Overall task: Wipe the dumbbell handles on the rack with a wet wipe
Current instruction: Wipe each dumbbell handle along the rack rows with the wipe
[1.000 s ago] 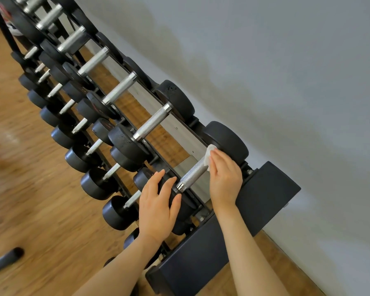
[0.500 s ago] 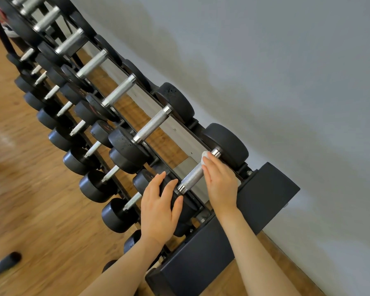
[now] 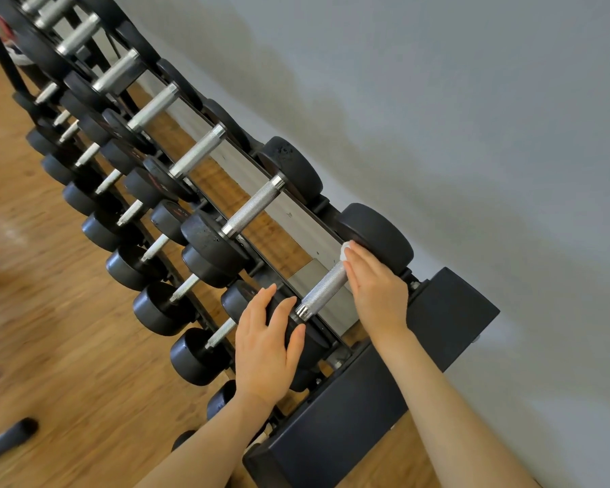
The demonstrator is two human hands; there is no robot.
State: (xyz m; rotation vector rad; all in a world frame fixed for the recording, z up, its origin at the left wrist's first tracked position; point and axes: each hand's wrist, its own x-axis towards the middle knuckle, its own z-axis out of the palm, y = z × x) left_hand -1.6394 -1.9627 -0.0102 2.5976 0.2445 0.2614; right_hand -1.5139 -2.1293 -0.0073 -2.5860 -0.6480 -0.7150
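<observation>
Left hand [image 3: 266,350], fingers flat, presses the nearest dumbbell's front head [image 3: 305,341], likely steadying it. Beyond, right hand [image 3: 379,292] wraps the wet wipe [image 3: 346,249] over the knurled handle [image 3: 326,289], at its far end. Other handles stretch beyond along the rack [image 3: 349,413].

Two bare forearms in view, no sleeves up to the frame edge. Left hand [image 3: 266,341] & right hand [image 3: 379,288]: no gloves, no rings, no watch or wristband. Fingers [image 3: 361,262] slim, nails short w/ no visible polish. No marks or tattoos on either arm.
</observation>
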